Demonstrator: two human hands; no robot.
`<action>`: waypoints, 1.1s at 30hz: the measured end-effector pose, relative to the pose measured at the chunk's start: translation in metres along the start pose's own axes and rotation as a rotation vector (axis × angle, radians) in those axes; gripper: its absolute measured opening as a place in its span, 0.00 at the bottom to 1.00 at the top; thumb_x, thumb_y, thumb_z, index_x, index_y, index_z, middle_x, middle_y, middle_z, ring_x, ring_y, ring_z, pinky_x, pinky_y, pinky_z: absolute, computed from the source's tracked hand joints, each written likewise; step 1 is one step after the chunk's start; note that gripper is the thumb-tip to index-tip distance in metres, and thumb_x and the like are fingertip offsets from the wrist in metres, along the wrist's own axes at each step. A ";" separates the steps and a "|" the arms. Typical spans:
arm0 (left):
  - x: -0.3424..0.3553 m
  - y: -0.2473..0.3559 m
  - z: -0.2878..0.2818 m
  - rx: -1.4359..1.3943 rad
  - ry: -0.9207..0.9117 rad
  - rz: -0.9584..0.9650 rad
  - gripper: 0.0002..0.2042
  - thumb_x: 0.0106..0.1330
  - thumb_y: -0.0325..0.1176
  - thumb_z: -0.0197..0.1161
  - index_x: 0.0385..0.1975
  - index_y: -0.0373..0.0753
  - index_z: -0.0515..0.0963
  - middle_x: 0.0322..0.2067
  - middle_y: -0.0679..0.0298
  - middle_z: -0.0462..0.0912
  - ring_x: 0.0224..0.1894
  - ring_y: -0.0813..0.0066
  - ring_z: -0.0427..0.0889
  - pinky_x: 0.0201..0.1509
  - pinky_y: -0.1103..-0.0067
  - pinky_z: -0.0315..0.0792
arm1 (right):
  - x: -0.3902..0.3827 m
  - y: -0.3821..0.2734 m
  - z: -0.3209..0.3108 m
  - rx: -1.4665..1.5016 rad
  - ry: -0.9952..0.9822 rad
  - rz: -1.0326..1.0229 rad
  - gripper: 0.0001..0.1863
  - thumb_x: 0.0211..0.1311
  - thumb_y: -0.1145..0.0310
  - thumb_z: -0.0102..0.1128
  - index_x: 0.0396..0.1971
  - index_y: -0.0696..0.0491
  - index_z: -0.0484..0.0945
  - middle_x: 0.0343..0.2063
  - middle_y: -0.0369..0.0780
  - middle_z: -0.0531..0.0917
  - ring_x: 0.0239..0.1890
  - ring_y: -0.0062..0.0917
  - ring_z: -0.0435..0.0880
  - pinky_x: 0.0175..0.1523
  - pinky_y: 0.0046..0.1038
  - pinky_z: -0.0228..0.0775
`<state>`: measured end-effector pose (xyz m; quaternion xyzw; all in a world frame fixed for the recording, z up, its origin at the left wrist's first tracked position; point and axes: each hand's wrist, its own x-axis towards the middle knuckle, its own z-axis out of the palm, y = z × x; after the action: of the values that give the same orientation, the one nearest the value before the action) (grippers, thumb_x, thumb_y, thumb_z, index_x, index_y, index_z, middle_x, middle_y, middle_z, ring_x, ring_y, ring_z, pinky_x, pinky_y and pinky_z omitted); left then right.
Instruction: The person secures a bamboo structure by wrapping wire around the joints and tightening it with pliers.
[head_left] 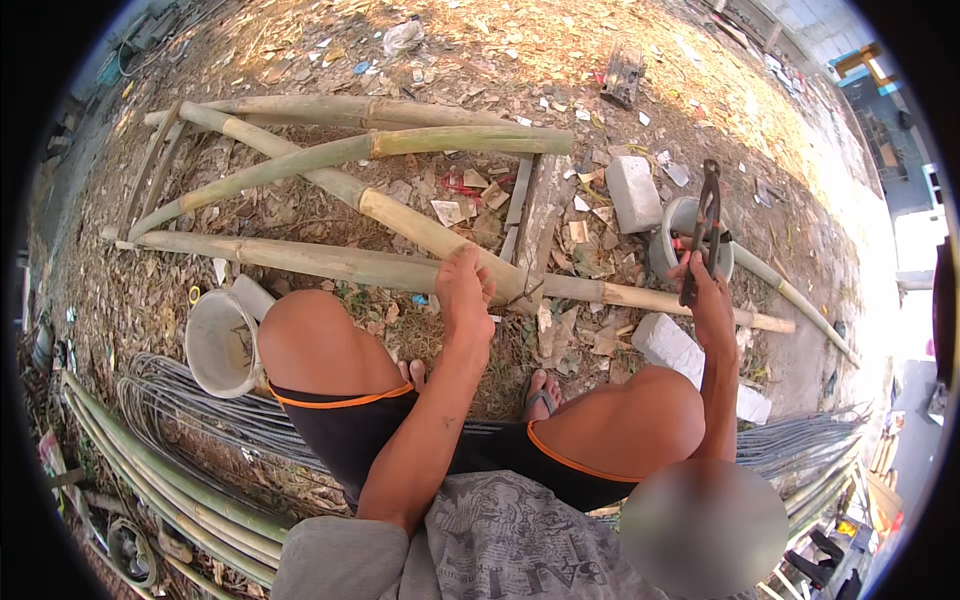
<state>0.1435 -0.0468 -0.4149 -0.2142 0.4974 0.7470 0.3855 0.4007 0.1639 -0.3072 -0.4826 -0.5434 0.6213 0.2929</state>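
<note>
My left hand (466,298) is over a slanting bamboo pole (410,218), close to where it crosses a long bamboo pole (330,262). Its fingers are curled closed; whatever lies inside them is hidden. A dark wire tie (525,291) is wrapped at the crossing, just right of this hand. My right hand (712,312) grips dark metal pincers (709,205), held upright above a grey bucket (678,222). Another bamboo pole (440,141), greenish and slightly bent, lies across the far side of the frame. A weathered wooden board (545,215) props the poles' right end.
White blocks (632,195) lie beside the grey bucket, with others near my right knee. A pale bucket (222,345) stands by my left knee. Bundled metal rods (200,410) and several bamboo poles (180,490) lie close to me. Leaves and debris litter the ground.
</note>
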 end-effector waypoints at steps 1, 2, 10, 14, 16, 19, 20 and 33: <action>0.015 -0.028 -0.024 -0.090 0.092 -0.181 0.11 0.74 0.42 0.68 0.43 0.43 0.77 0.36 0.72 0.75 0.36 0.79 0.79 0.38 0.76 0.76 | -0.005 0.003 0.005 -0.288 -0.056 0.011 0.21 0.81 0.50 0.56 0.54 0.53 0.83 0.28 0.37 0.86 0.27 0.20 0.79 0.36 0.26 0.68; 0.026 -0.055 -0.043 -0.062 0.212 -0.284 0.13 0.72 0.43 0.69 0.42 0.42 0.76 0.34 0.70 0.74 0.34 0.76 0.79 0.35 0.74 0.76 | -0.009 0.008 0.012 -0.576 -0.115 0.023 0.19 0.79 0.53 0.58 0.53 0.53 0.84 0.28 0.35 0.86 0.28 0.18 0.80 0.36 0.25 0.68; 0.019 -0.145 -0.070 -0.094 0.238 -0.430 0.26 0.73 0.57 0.64 0.56 0.40 0.76 0.46 0.60 0.79 0.42 0.69 0.82 0.41 0.69 0.77 | -0.035 -0.031 0.075 -1.653 -0.672 -0.194 0.31 0.64 0.76 0.62 0.68 0.42 0.76 0.37 0.54 0.88 0.41 0.50 0.89 0.47 0.52 0.77; 0.012 -0.130 -0.050 -0.130 0.355 -0.396 0.22 0.75 0.54 0.63 0.34 0.36 0.79 0.24 0.69 0.71 0.25 0.75 0.75 0.23 0.77 0.64 | -0.046 -0.041 0.123 -1.967 -0.696 -0.219 0.38 0.59 0.81 0.60 0.71 0.42 0.73 0.46 0.52 0.80 0.43 0.54 0.86 0.49 0.52 0.77; 0.021 -0.127 -0.054 -0.147 0.306 -0.349 0.23 0.74 0.55 0.64 0.35 0.35 0.81 0.25 0.68 0.72 0.26 0.74 0.74 0.25 0.76 0.65 | -0.047 -0.030 0.131 -2.020 -0.675 -0.426 0.38 0.59 0.81 0.60 0.72 0.43 0.72 0.48 0.52 0.78 0.45 0.54 0.84 0.52 0.51 0.75; 0.029 -0.130 -0.052 -0.143 0.253 -0.233 0.26 0.72 0.56 0.66 0.37 0.32 0.84 0.26 0.67 0.76 0.27 0.73 0.73 0.31 0.72 0.68 | -0.053 -0.019 0.145 -2.109 -0.659 -0.577 0.40 0.58 0.82 0.60 0.74 0.47 0.68 0.55 0.53 0.74 0.51 0.52 0.81 0.63 0.53 0.65; 0.031 -0.130 -0.051 -0.128 0.248 -0.165 0.27 0.71 0.57 0.68 0.38 0.30 0.85 0.27 0.65 0.78 0.27 0.71 0.72 0.34 0.70 0.69 | -0.055 -0.015 0.149 -2.143 -0.642 -0.558 0.41 0.57 0.81 0.61 0.75 0.46 0.67 0.56 0.53 0.73 0.51 0.53 0.81 0.63 0.54 0.65; 0.032 -0.097 -0.064 0.406 0.123 -0.141 0.32 0.60 0.57 0.75 0.47 0.29 0.87 0.42 0.44 0.90 0.45 0.48 0.89 0.51 0.60 0.77 | -0.062 -0.021 0.197 -2.262 -0.520 -0.069 0.42 0.59 0.77 0.59 0.77 0.52 0.61 0.65 0.58 0.68 0.59 0.58 0.80 0.70 0.75 0.56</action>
<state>0.1960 -0.0732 -0.5200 -0.2115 0.6438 0.5886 0.4409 0.2386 0.0361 -0.2805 -0.3114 -0.8449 -0.1469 -0.4094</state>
